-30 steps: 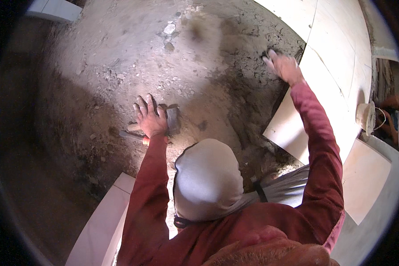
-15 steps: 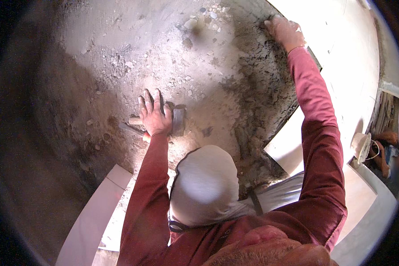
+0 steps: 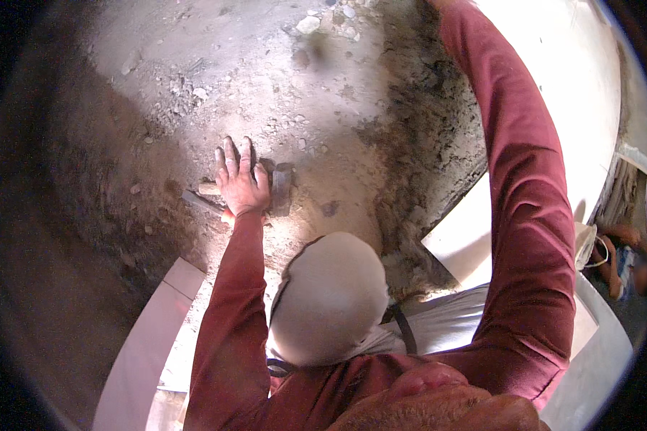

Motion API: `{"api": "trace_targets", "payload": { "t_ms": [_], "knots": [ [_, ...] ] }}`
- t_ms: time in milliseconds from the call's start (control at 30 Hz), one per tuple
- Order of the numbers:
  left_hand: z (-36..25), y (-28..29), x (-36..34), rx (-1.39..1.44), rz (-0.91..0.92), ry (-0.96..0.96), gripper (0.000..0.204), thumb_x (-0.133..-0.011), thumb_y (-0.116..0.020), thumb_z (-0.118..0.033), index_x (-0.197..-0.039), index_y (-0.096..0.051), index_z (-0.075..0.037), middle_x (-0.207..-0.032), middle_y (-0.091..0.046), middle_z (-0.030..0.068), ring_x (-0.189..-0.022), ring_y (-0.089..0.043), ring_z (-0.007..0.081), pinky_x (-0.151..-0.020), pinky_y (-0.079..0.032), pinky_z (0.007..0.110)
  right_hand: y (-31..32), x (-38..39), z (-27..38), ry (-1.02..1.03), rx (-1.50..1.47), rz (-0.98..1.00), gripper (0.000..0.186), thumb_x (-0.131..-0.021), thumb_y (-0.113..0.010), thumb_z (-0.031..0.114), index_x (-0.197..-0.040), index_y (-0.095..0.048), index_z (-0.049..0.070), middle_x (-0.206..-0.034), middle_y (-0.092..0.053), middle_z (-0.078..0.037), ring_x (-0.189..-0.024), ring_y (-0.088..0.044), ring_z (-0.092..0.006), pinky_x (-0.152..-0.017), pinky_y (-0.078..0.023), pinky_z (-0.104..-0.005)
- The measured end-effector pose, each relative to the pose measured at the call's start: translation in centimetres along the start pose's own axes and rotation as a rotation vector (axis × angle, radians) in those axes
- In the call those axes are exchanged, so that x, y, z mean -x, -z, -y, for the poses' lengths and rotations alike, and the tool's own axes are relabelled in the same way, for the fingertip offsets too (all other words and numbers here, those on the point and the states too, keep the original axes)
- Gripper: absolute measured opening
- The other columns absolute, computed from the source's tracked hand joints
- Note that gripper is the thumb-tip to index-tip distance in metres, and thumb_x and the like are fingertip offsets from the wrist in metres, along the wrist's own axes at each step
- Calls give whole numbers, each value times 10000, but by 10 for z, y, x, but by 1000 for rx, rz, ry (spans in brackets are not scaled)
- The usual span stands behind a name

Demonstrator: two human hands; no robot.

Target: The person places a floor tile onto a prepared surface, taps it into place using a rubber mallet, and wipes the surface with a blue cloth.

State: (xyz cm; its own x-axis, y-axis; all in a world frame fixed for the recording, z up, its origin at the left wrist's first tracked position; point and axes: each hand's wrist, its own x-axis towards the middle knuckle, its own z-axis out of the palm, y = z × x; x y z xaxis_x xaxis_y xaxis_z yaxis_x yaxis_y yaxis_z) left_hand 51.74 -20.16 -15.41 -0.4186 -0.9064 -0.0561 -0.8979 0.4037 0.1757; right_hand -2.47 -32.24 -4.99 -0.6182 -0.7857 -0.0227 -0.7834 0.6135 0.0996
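My left hand [image 3: 241, 188] lies with spread fingers over a hammer, whose grey head [image 3: 282, 188] and wooden handle [image 3: 208, 188] stick out on either side of it. A flat grey metal tool [image 3: 196, 201] with an orange end lies just below, partly under that hand. Dusty ground [image 3: 338, 108] with loose rubble surrounds them. My right hand [image 3: 442, 7] is at the top edge, beside the pale tiles [image 3: 568, 86]; my sleeve and the frame's edge hide most of it, and I cannot make out its fingers.
My padded knee [image 3: 329, 294] is below the tools. Another pale tile [image 3: 144, 345] lies at lower left. At the right edge are a white bucket [image 3: 582, 248] with a wire handle, rough boards [image 3: 618, 187] and what looks like another person's limbs [image 3: 611, 266].
My right arm has stretched farther forward, carrying the hand up along the tile edge to the top of the view. My left hand stays spread on the tools.
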Motion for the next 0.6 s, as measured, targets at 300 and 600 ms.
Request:
{"api": "trace_targets", "payload": {
  "t_ms": [300, 600],
  "knots": [
    [-7, 5, -2, 3, 77, 48, 665, -907, -566, -268, -1561, -444, -256, -1699, -250, 128, -1531, -253, 420, -1168, -281, 612, 17, 165, -175, 174, 644, 215, 364, -990, -598, 167, -1325, -508, 55, -1147, -676, -154, -913, -750, -247, -757, -631, -371],
    [-11, 9, -2, -48, 35, -15, 678, -889, -549, -242, -1559, -448, -236, -1687, -279, 127, -1518, -279, 418, -1191, -278, 575, -31, 220, -121, -141, -214, 280, 250, -1039, -530, 227, -1206, -599, 54, -1064, -705, -207, -937, -704, -395, -845, -557, -502]
  ]
}}
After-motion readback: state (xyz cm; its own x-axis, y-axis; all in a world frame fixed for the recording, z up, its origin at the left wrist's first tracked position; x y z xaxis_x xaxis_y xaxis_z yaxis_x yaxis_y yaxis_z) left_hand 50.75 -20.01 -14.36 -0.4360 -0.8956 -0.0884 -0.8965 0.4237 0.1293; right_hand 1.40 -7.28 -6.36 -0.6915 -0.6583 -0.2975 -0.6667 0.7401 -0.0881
